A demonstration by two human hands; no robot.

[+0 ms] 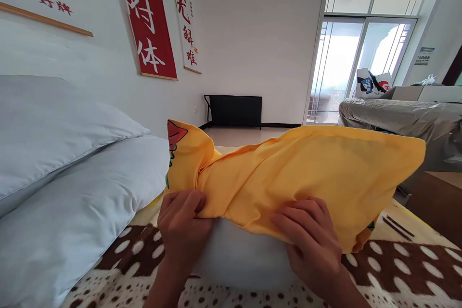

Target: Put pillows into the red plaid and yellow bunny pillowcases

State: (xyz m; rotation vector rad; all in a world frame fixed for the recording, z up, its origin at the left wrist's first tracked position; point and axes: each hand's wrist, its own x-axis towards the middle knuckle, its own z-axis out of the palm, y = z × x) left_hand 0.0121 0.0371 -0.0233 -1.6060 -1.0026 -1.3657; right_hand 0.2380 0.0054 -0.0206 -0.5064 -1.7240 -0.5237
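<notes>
A yellow pillowcase with a watermelon print at its left corner is drawn partway over a white pillow. The pillow's near end is bare below the pillowcase's edge. My left hand is closed on that edge at the left, knuckles up. My right hand grips the cloth further right, fingers curled over the edge with the thumb hidden. The far part of the pillowcase spreads loosely to the right.
Two bare white pillows are stacked at the left. A brown and cream spotted blanket lies beneath. Beyond stand a black panel by the wall and plastic-wrapped furniture at the right. Hanging scrolls are on the wall.
</notes>
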